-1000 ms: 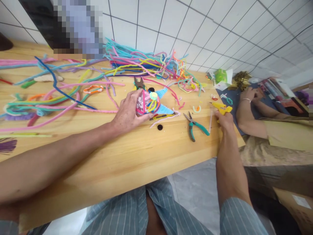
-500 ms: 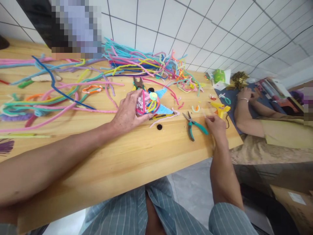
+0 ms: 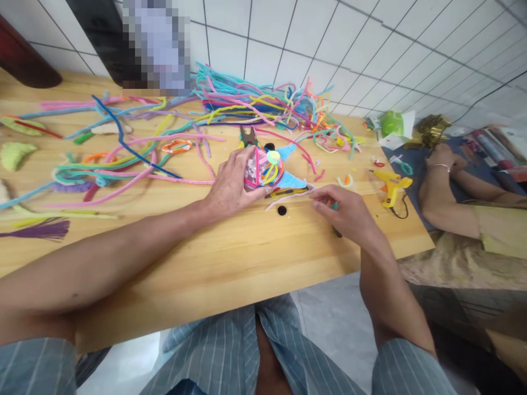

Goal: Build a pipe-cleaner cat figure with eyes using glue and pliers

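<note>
My left hand point(image 3: 230, 184) is wrapped round the left side of a colourful craft piece point(image 3: 270, 169) with a clear body, pink edges and two blue points. My right hand point(image 3: 340, 211) is closed at the fingertips, just right of the lower blue point; what it pinches, if anything, is too small to make out. It hides most of the teal-handled pliers beneath it. A yellow cutter point(image 3: 286, 192) lies under the piece's lower edge, beside a pale pink strip. A black round piece point(image 3: 282, 210) rests in front.
Pipe cleaners point(image 3: 234, 101) are heaped along the wall and spread over the table's left. Other pliers point(image 3: 247, 134) lie behind the craft piece. A yellow glue gun point(image 3: 391, 186) lies at the right, near another person's arms point(image 3: 447, 181).
My right hand has moved left from beside the glue gun to near the craft piece, now covering the teal pliers. My left hand still holds the piece. The view has shifted slightly.
</note>
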{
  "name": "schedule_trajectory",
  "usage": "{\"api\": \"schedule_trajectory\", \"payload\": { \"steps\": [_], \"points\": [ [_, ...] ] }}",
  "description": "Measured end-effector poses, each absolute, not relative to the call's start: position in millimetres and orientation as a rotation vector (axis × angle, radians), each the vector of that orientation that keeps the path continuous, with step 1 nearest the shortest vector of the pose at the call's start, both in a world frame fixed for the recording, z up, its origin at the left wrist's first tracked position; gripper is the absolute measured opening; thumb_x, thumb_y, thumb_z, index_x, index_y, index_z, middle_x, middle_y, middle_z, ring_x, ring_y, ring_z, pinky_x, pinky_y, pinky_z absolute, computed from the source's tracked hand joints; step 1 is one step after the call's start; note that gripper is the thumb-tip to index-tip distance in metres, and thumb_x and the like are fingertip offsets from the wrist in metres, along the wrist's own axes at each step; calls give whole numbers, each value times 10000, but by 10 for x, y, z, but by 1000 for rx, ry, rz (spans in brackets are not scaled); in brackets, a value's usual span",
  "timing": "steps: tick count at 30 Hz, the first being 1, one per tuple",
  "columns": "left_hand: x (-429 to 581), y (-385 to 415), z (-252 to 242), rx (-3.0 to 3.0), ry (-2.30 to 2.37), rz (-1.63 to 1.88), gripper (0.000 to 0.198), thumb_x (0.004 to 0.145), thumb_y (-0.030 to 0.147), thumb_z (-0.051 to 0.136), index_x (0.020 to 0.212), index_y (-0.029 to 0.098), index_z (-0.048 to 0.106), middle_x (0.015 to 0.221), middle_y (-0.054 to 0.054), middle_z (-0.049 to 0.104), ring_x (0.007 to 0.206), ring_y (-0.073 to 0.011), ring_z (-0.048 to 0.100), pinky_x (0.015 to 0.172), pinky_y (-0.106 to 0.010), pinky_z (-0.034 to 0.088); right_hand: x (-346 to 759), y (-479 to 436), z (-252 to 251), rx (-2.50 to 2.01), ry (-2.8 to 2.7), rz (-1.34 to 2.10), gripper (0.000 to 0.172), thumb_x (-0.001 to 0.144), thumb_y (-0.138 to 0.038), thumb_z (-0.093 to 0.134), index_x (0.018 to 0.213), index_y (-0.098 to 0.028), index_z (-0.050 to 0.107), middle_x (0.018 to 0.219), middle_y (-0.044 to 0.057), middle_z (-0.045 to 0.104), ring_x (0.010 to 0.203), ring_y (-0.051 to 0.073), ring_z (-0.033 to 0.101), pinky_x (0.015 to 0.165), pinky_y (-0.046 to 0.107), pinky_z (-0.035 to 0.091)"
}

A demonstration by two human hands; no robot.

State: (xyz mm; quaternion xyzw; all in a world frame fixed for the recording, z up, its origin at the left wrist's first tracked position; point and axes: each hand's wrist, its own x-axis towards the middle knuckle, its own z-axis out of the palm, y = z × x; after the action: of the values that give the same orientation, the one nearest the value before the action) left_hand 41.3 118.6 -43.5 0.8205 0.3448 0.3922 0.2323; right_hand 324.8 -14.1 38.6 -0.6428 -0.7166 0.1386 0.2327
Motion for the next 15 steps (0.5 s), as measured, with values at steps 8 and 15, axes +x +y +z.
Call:
{"api": "schedule_trajectory", "payload": {
  "steps": [8,15],
  "points": [
    [411,1186,-437,2268,908,1094,989,853,654,830,1617,221,376,1609,-210,527,1512,-400,517,1258,-602,435,3089,3,253,-1732,-2279,380,136,950,-236,694,1064,-251,767,982,57,814,896,245,764,832,380,562],
    [407,1194,-458,2249,937,1096,979,860,691,810,1614,254,365,1615,-199,519,1513,-401,515,1273,-617,421,3114,153,88,-1691,-2248,248,190,1020,-245,613,1061,-239,798,1038,102,813,942,277,766,853,426,595]
  ]
}}
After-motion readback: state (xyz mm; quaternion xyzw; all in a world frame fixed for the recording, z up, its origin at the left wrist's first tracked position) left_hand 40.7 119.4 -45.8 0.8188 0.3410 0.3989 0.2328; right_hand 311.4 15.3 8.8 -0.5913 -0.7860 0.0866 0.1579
